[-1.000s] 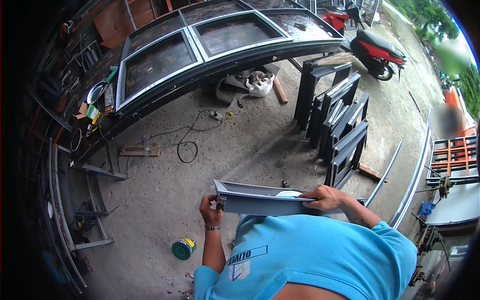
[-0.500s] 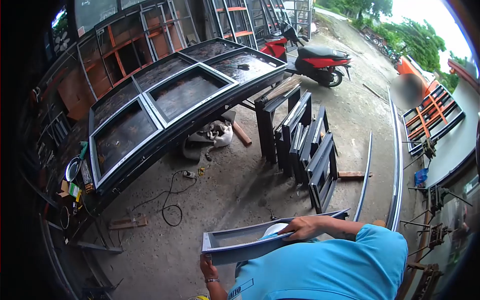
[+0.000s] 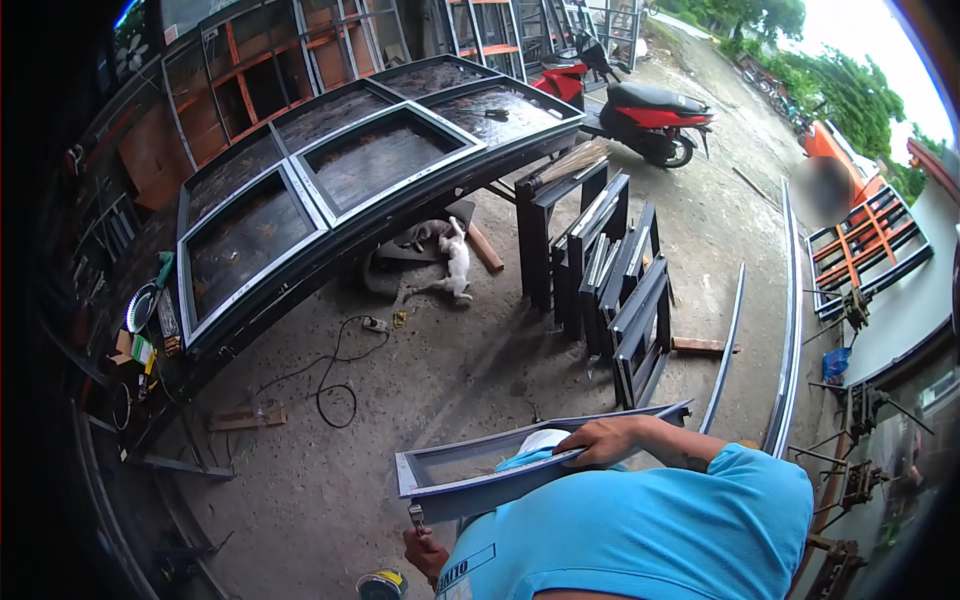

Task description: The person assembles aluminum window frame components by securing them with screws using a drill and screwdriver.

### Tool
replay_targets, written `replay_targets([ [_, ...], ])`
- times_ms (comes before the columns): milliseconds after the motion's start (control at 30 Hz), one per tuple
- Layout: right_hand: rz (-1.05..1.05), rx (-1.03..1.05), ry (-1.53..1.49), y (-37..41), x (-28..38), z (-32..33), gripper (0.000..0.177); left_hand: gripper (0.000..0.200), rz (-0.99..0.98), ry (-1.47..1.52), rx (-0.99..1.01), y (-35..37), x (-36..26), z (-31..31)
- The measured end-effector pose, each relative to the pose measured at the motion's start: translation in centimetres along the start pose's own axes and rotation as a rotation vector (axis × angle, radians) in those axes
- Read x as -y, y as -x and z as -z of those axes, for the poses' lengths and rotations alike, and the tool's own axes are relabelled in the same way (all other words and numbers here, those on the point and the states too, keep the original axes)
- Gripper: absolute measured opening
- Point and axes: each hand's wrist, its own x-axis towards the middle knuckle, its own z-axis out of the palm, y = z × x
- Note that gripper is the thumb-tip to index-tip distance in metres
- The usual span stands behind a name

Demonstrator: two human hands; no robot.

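Pinching grey frame [image 3: 470, 498] by near rim: right hand [image 3: 598, 440]; left hand [image 3: 426, 553] curled below corner, grip unclear.

One left hand [image 3: 425, 553], one right hand [image 3: 597, 440], one held gray metal frame [image 3: 485, 497], two silver window frames [image 3: 410, 186] on one big table [image 3: 520, 126], one red scooter [image 3: 650, 117], one bundle of thin sticks [image 3: 568, 160], one tub [image 3: 381, 586] and one black cord [image 3: 338, 386] can be counted.
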Motion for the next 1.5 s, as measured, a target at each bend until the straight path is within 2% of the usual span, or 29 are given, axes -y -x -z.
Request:
replay_targets([
  [100, 0.006, -0.017, -0.008, -0.7, -0.9, -0.4, 0.051, 0.040, 0.086, -0.141, 0.057, 2.8, -1.1, 3.9],
  [200, -0.018, -0.006, -0.067, -0.6, 0.1, -0.2, 0.052, 0.041, 0.311, -0.275, 0.176, 3.2, -8.2, 10.8],
  [233, -0.009, 0.001, -0.062, -0.7, 0.2, -0.3, 0.051, 0.043, 0.271, -0.323, 0.238, 3.3, -8.9, 13.0],
  [300, -0.064, 0.007, -0.084, -0.5, 1.3, 0.0, 0.054, 0.064, 0.477, -0.591, 0.487, 2.4, -15.2, 16.1],
  [433, -0.022, -0.017, -0.101, -1.0, 0.6, -0.6, 0.053, 0.070, 0.390, -0.560, 0.425, 3.3, -20.9, 19.7],
  [500, -0.013, -0.010, -0.099, -0.7, 0.5, -0.5, 0.052, 0.068, 0.291, -0.458, 0.491, 3.6, -22.4, 21.2],
  [533, -0.004, -0.022, -0.097, -0.5, 0.5, -0.3, 0.052, 0.064, 0.265, -0.521, 0.575, 3.2, -23.3, 21.6],
  [567, -0.005, -0.024, -0.106, -0.1, 0.9, -0.2, 0.052, 0.064, 0.261, -0.526, 0.582, 2.5, -23.7, 21.5],
  [633, 0.002, -0.050, -0.200, 0.3, 2.0, 0.2, 0.050, 0.052, 0.390, -0.586, 0.696, 1.4, -24.2, 21.5],
  [667, 0.053, -0.167, -0.156, 0.0, 1.4, -0.5, 0.047, 0.052, 0.385, -0.590, 0.677, 1.1, -23.4, 21.0],
  [733, 0.075, -0.229, -0.132, -2.0, -1.3, -0.3, 0.044, 0.043, 0.153, -0.522, 0.428, -0.1, -21.2, 18.4],
  [800, 0.110, -0.307, -0.157, -3.5, -2.9, 0.6, 0.039, 0.038, -0.078, -0.560, 0.031, -2.2, -21.2, 15.5],
  [867, 0.137, -0.426, -0.200, -6.0, -5.0, 1.3, 0.038, 0.035, -0.337, -0.473, -0.344, -4.5, -19.7, 12.7],
  [900, 0.112, -0.451, -0.209, -6.8, -5.1, 2.6, 0.039, 0.035, -0.346, -0.479, -0.348, -5.5, -19.2, 11.3],
  [967, 0.082, -0.514, -0.259, -8.1, -4.8, 4.6, 0.040, 0.029, -0.427, 0.019, -0.393, -6.6, -18.7, 7.5],
  [1033, 0.048, -0.605, -0.362, -9.5, -5.2, 6.5, 0.044, 0.028, -0.095, 0.171, -0.034, -7.0, -17.4, 3.6],
  [1100, 0.039, -0.669, -0.462, -9.5, -4.9, 8.8, 0.046, 0.030, 0.152, 0.376, 0.319, -6.8, -14.1, -1.4],
  [1167, 0.052, -0.667, -0.689, -8.7, -4.7, 11.2, 0.044, 0.030, 0.073, 0.217, 0.478, -5.7, -13.4, -5.3],
  [1233, 0.037, -0.639, -0.833, -7.4, -4.5, 14.3, 0.040, 0.032, 0.082, 0.237, 0.642, -4.9, -14.6, -8.1],
  [1267, 0.061, -0.635, -0.882, -6.2, -3.3, 15.7, 0.039, 0.032, 0.088, 0.239, 0.642, -4.8, -15.3, -8.9],
  [1333, 0.145, -0.584, -1.035, -5.0, -2.0, 18.5, 0.039, 0.048, -0.093, 0.126, 0.885, -5.4, -17.2, -10.6],
  [1367, 0.207, -0.536, -1.140, -4.9, -1.7, 19.6, 0.041, 0.048, -0.086, 0.130, 0.884, -5.4, -18.3, -11.1],
  [1433, 0.283, -0.483, -1.229, -4.7, -0.4, 21.9, 0.033, 0.066, -0.576, 0.179, 0.592, -6.3, -20.9, -11.7],
  [1467, 0.335, -0.525, -1.243, -4.2, 1.5, 22.5, 0.028, 0.066, -0.579, 0.183, 0.583, -6.8, -22.2, -11.5],
  [1500, 0.415, -0.567, -1.319, -3.7, 3.8, 22.6, 0.026, 0.075, -0.625, 0.214, 0.503, -7.2, -23.3, -11.3],
])
